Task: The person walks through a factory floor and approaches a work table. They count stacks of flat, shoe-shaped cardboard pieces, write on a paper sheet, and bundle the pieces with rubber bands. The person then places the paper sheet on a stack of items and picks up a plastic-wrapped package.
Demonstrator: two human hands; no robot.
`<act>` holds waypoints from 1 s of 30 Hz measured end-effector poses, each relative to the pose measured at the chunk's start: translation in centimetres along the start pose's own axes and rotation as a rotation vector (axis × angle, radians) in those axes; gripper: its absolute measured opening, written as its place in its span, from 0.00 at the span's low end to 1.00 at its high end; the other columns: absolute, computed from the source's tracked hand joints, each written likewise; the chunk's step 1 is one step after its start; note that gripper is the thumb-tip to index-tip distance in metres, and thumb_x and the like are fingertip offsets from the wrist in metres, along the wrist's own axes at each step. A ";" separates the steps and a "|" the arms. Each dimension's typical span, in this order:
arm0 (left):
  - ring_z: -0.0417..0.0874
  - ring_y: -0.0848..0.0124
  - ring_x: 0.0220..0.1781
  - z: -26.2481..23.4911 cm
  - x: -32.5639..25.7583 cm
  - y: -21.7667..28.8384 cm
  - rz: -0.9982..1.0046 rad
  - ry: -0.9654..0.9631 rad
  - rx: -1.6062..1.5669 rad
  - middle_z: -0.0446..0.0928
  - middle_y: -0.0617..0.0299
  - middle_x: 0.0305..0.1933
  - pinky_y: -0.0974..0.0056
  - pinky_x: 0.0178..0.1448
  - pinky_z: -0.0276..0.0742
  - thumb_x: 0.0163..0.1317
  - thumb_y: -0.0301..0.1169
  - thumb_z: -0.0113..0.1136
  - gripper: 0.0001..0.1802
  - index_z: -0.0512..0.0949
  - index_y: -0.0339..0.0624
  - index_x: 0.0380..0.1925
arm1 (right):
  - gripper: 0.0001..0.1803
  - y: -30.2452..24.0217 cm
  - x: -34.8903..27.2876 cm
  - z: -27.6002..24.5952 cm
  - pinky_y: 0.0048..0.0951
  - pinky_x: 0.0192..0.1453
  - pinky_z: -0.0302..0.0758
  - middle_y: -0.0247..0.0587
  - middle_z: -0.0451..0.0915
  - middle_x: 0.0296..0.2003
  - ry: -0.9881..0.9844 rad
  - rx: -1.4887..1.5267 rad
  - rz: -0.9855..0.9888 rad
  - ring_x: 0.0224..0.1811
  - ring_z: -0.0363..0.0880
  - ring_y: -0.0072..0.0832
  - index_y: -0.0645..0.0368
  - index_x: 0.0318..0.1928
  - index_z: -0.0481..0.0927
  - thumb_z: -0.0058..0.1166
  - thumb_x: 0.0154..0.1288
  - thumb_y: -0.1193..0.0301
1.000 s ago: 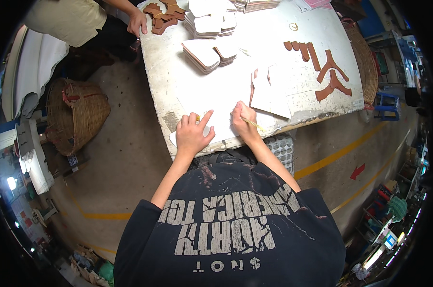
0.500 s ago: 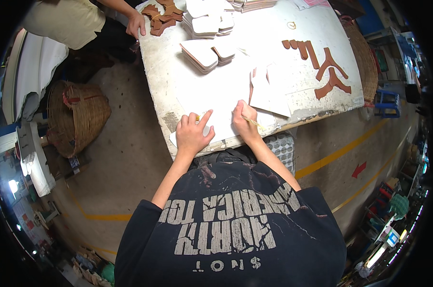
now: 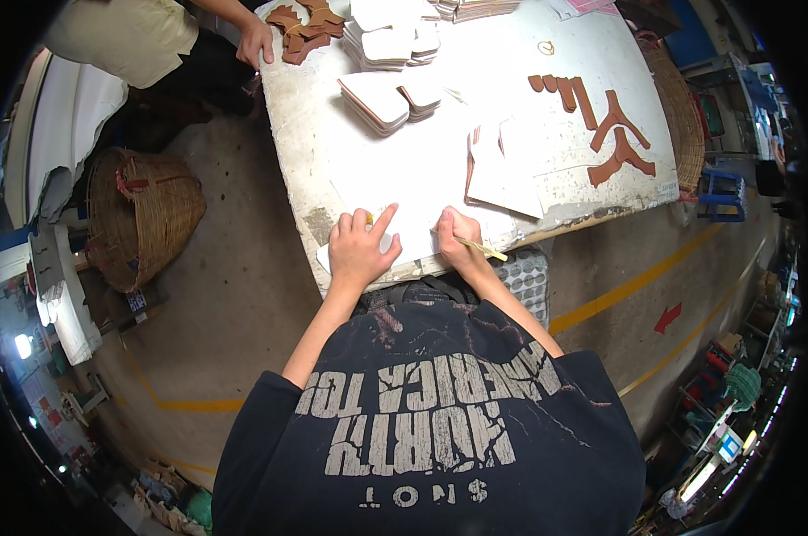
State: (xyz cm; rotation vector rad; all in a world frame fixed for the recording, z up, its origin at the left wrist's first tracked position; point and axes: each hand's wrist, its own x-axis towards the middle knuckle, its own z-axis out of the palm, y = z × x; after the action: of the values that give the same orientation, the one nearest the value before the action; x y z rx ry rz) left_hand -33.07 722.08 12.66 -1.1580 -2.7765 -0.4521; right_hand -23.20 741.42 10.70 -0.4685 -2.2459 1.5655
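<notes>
My left hand [image 3: 359, 252] lies on a white sheet-like piece [image 3: 415, 237] at the table's near edge. Its fingers are spread, the index finger stretched toward the right, and a small yellow bit shows beside the fingers. Right of it, my right hand [image 3: 460, 243] grips a slim pale-yellow pen [image 3: 484, 248] in a writing hold, low over the same white piece. Glare washes out that surface, so the tip and any marks cannot be made out. Just beyond my right hand rests a pile of white pieces with brown edges [image 3: 508, 188].
Stacked white cut pieces [image 3: 377, 107] stand farther back on the white table [image 3: 297, 170]. Brown cut pieces lie at the right [image 3: 620, 161] and bundled at the far left [image 3: 306, 49]. Another person's hand [image 3: 256, 45] touches the far-left edge. A wicker basket [image 3: 167, 210] stands left.
My right hand has shifted slightly toward me, and the pen's rear end now points farther down and right. My left hand stays in place.
</notes>
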 end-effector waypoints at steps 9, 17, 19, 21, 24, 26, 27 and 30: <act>0.75 0.62 0.44 -0.1 0.0 0.0 0.006 -0.003 0.014 0.73 0.63 0.42 0.57 0.48 0.75 0.58 0.46 0.69 0.30 0.85 0.68 0.64 | 0.16 -0.2 0.3 0.0 0.43 0.29 0.73 0.52 0.75 0.22 -0.018 -0.113 -0.095 0.22 0.78 0.49 0.63 0.30 0.75 0.53 0.81 0.73; 0.76 0.61 0.45 -0.1 0.0 0.1 -0.009 -0.014 0.001 0.75 0.62 0.42 0.56 0.48 0.75 0.57 0.45 0.70 0.31 0.85 0.67 0.64 | 0.17 0.1 0.1 0.1 0.45 0.29 0.73 0.52 0.74 0.21 0.014 -0.151 -0.106 0.22 0.77 0.51 0.63 0.29 0.74 0.51 0.82 0.73; 0.76 0.61 0.45 -0.1 0.0 0.1 -0.005 -0.011 0.000 0.75 0.62 0.42 0.56 0.48 0.75 0.58 0.45 0.70 0.30 0.85 0.67 0.64 | 0.19 0.3 0.1 0.1 0.42 0.30 0.72 0.51 0.72 0.22 0.013 -0.151 -0.117 0.21 0.75 0.46 0.63 0.30 0.73 0.48 0.85 0.71; 0.75 0.61 0.45 -0.1 0.0 0.0 0.001 -0.004 0.005 0.74 0.62 0.42 0.56 0.48 0.75 0.58 0.45 0.70 0.30 0.85 0.68 0.64 | 0.21 0.4 0.0 0.2 0.41 0.30 0.72 0.50 0.72 0.22 0.018 -0.147 -0.114 0.21 0.74 0.44 0.64 0.30 0.73 0.47 0.87 0.69; 0.75 0.62 0.44 -0.2 0.1 0.1 0.002 -0.005 0.008 0.73 0.63 0.41 0.56 0.48 0.75 0.58 0.46 0.69 0.30 0.85 0.68 0.64 | 0.21 0.4 0.0 0.1 0.41 0.31 0.72 0.50 0.72 0.22 0.021 -0.144 -0.101 0.22 0.74 0.45 0.64 0.30 0.73 0.46 0.87 0.69; 0.76 0.60 0.46 -0.3 0.1 0.1 -0.009 -0.023 -0.011 0.75 0.62 0.42 0.55 0.48 0.75 0.58 0.44 0.70 0.30 0.85 0.67 0.64 | 0.21 0.3 0.1 0.1 0.41 0.31 0.72 0.51 0.71 0.22 0.032 -0.154 -0.116 0.21 0.74 0.45 0.64 0.30 0.73 0.46 0.87 0.69; 0.75 0.61 0.45 -0.3 0.1 0.1 -0.007 -0.020 0.002 0.74 0.62 0.42 0.56 0.48 0.75 0.58 0.45 0.69 0.30 0.85 0.68 0.64 | 0.21 0.2 0.2 0.1 0.42 0.31 0.72 0.51 0.71 0.22 0.023 -0.151 -0.115 0.21 0.73 0.46 0.64 0.30 0.73 0.46 0.87 0.69; 0.75 0.62 0.44 -0.3 0.1 0.1 0.000 -0.012 0.013 0.73 0.63 0.41 0.57 0.48 0.75 0.59 0.47 0.69 0.30 0.85 0.68 0.65 | 0.19 0.1 0.3 0.0 0.43 0.30 0.72 0.53 0.71 0.23 0.046 -0.154 -0.115 0.22 0.73 0.49 0.64 0.30 0.72 0.48 0.85 0.71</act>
State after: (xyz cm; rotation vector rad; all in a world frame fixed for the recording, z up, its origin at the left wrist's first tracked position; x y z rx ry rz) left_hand -33.03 722.12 13.04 -1.1614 -2.7858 -0.4280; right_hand -23.44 741.55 10.62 -0.4050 -2.3246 1.3192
